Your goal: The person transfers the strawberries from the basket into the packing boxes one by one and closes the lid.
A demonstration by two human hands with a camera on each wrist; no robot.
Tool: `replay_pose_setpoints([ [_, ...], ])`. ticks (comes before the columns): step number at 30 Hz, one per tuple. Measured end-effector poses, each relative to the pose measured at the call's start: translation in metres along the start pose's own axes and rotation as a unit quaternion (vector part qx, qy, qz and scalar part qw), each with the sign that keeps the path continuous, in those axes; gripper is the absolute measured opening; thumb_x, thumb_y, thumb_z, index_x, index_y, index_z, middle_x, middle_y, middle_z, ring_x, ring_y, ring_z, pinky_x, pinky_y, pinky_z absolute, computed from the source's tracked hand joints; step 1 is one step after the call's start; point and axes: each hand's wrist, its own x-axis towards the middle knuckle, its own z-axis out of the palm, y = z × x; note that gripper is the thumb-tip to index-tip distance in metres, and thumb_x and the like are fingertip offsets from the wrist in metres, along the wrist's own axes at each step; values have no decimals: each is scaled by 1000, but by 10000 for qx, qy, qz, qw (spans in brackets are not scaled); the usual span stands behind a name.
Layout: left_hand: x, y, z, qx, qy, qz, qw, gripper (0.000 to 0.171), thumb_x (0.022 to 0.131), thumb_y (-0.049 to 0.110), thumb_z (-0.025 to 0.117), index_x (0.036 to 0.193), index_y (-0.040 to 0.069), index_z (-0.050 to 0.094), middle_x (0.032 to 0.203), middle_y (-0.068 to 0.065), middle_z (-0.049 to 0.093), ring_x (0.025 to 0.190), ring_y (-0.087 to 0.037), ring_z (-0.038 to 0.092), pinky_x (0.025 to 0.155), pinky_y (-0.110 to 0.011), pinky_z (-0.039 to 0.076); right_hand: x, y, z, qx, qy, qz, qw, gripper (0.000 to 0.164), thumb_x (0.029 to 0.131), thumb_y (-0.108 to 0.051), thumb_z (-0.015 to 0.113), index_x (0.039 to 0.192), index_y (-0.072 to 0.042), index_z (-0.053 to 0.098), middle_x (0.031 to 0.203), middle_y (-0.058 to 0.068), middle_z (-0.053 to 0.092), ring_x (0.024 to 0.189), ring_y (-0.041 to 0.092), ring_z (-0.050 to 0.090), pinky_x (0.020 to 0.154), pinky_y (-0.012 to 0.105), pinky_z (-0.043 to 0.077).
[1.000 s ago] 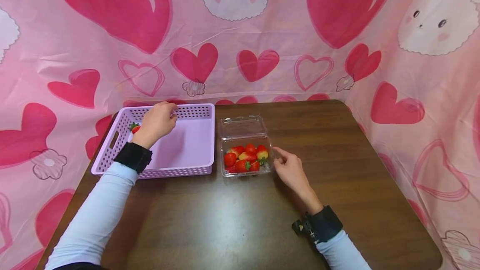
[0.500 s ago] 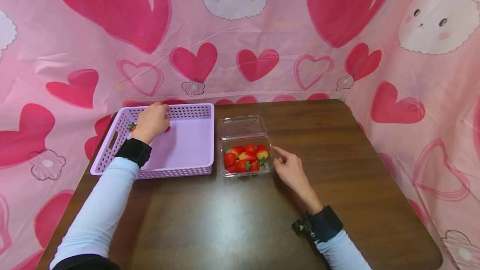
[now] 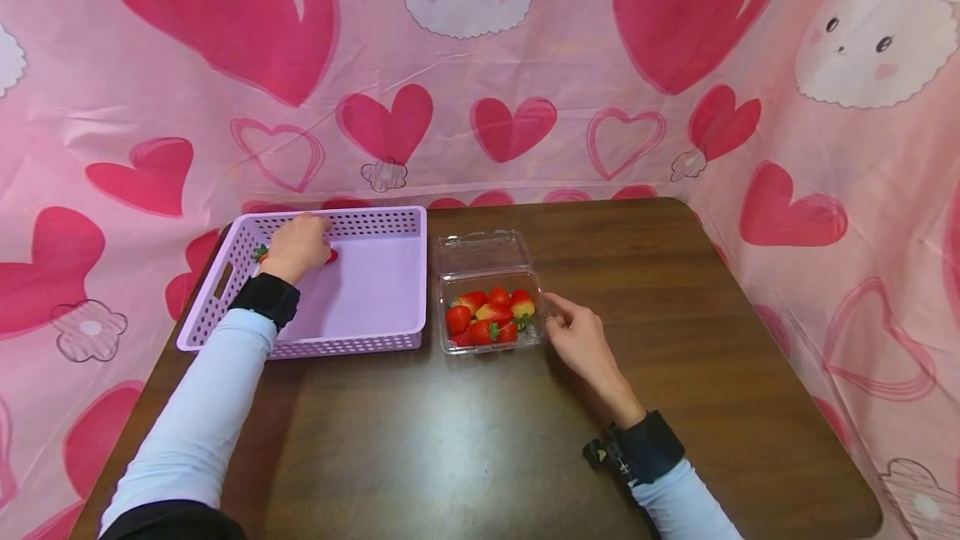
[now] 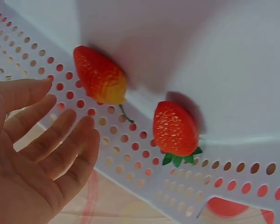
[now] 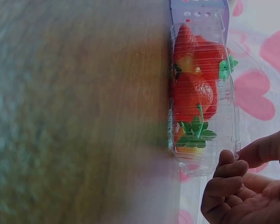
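My left hand (image 3: pixel 298 247) hovers over the back left of a lilac basket (image 3: pixel 386 298), its fingers apart and loosely bent around nothing. In the left wrist view, a red-and-yellow strawberry (image 4: pixel 100 77) lies near those fingertips, against the perforated wall. A redder strawberry (image 4: pixel 175 128) with green leaves lies beside it. At the right side of an opened clear plastic clamshell box (image 3: pixel 491 277), my right hand (image 3: pixel 585 344) pinches the rim between thumb and finger. Several strawberries (image 3: pixel 495 312) fill the box; in the right wrist view they show through its ribbed wall.
Basket and box stand side by side on a dark brown wooden table (image 3: pixel 450 440), a narrow gap between them. The box's lid (image 3: pixel 483 252) is folded back towards the rear. A pink heart-patterned cloth (image 3: pixel 517 48) hangs close behind the table and along its sides.
My left hand has come down a little and moved left in the basket. It has let go of a strawberry, which now shows just right of it. My right hand stays put.
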Motion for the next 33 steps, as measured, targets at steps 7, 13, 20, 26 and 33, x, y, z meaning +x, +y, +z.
replay_pose_setpoints([
  [7, -2, -6, 1, -62, -317, 48, 9995, 44, 91, 9, 72, 131, -7, 66, 127, -38, 61, 110, -52, 58, 95, -71, 47, 0, 0, 0, -22, 8, -38, 10000, 48, 98, -6, 58, 145, -6, 62, 73, 4, 53, 57, 17, 43, 53, 29, 36],
  [13, -3, -9, 3, -147, -609, 0, 9980, 46, 93, 6, 70, 136, -8, 61, 131, -39, 58, 112, -53, 56, 97, -72, 46, 0, -1, -1, -15, -14, -25, 10000, 48, 98, -6, 58, 146, -6, 62, 72, 3, 51, 57, 17, 42, 52, 29, 36],
  [20, -3, -12, 7, -195, -719, 13, 9972, 45, 91, 4, 70, 133, -11, 63, 130, -39, 59, 112, -53, 56, 98, -70, 46, -1, -2, -1, -51, 11, -48, 10000, 48, 98, -7, 58, 145, -6, 63, 71, 3, 51, 56, 17, 41, 52, 29, 36],
  [26, -2, -17, 11, -250, -851, -92, 9960, 43, 91, 4, 72, 132, -11, 64, 128, -37, 60, 110, -52, 54, 99, -69, 46, -1, -3, -1, -57, 31, -34, 10000, 47, 97, -7, 58, 145, -6, 63, 72, 3, 52, 57, 17, 42, 53, 30, 36],
  [33, -3, -18, 11, -295, -914, -266, 9950, 35, 91, 4, 73, 124, -7, 66, 118, -33, 61, 105, -50, 53, 97, -69, 47, -1, -3, -1, -82, 40, -21, 10000, 48, 98, -8, 58, 145, -6, 63, 72, 3, 52, 57, 17, 42, 53, 30, 36],
])
